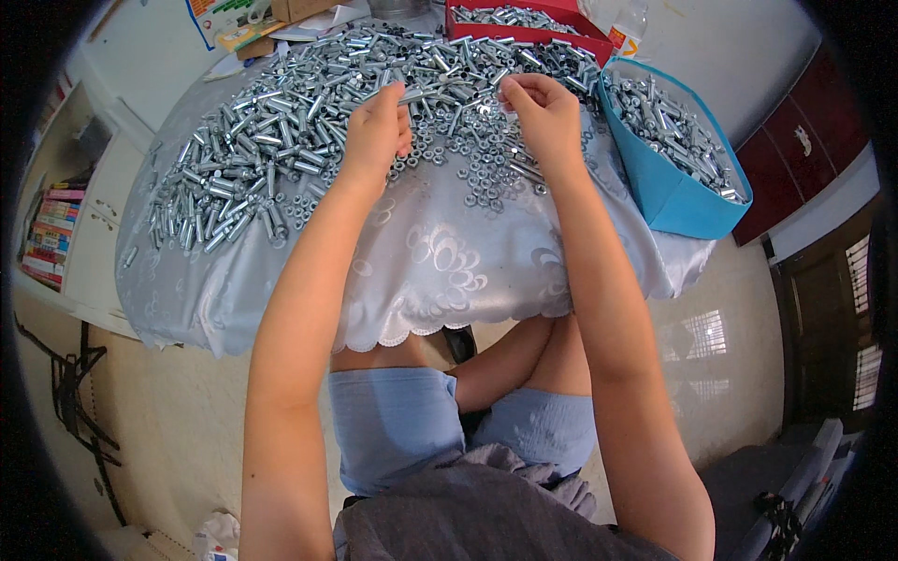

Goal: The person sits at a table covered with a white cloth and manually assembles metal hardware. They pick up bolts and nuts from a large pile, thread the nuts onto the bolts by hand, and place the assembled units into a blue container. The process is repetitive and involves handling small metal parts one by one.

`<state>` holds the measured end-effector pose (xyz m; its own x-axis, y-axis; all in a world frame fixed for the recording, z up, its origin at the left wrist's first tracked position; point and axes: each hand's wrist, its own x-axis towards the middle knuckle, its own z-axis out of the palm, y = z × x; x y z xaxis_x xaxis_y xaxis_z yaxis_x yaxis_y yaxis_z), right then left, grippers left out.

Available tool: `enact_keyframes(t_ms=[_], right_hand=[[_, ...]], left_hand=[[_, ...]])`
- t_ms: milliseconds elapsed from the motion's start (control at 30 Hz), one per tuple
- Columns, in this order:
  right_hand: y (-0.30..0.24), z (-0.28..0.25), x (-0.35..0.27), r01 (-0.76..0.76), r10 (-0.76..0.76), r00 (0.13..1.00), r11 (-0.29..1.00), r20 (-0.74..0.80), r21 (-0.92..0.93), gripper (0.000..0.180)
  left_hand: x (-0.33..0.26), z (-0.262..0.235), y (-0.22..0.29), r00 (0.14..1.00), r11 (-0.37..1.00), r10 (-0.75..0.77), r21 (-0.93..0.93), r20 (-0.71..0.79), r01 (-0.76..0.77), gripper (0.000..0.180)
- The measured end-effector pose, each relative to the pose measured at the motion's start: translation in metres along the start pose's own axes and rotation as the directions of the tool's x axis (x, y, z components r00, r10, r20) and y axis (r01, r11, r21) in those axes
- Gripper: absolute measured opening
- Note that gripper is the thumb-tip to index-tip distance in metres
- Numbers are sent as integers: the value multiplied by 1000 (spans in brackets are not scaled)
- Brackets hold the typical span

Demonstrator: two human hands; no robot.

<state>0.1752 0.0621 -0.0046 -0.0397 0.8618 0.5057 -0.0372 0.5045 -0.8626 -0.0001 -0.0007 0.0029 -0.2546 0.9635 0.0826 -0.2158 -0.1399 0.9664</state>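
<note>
My left hand (377, 136) is curled with the thumb on top, raised over the near side of a pile of silvery metal anchor bolts and sleeves (290, 122). What lies in its fingers blends into the pile behind. Level with it, my right hand (547, 117) pinches thumb and forefinger together; anything between them is too small to make out. Loose hex nuts (482, 178) are spread on the cloth between and below both hands. A few longer bolts (527, 168) lie beside the nuts, just under my right hand.
A light blue bin (678, 210) full of metal anchors stands at the right table edge. Behind the pile is a red box (585, 42) with more metal pieces, and a clear bottle (629, 28). A shiny patterned tablecloth (440, 271) hangs over the near edge, above my knees.
</note>
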Motion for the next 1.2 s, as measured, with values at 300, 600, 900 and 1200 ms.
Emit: enact_keyframes(t_ms=[300,600,900,1200], right_hand=[[23,-25,2,22,28,998,582,47,-813,18],[27,-34,6,-35,124,991,547,40,-837,19],[20,-25,1,22,159,979,540,127,-841,19],[26,-26,3,31,112,987,579,117,-815,17]], left_hand=[[2,-5,1,999,999,-2,-35,-40,0,36],[3,-4,0,999,1000,-7,-13,-42,6,36],[2,-6,-3,1000,999,21,26,3,-21,39],[1,-3,-1,999,999,21,35,-41,-20,36]])
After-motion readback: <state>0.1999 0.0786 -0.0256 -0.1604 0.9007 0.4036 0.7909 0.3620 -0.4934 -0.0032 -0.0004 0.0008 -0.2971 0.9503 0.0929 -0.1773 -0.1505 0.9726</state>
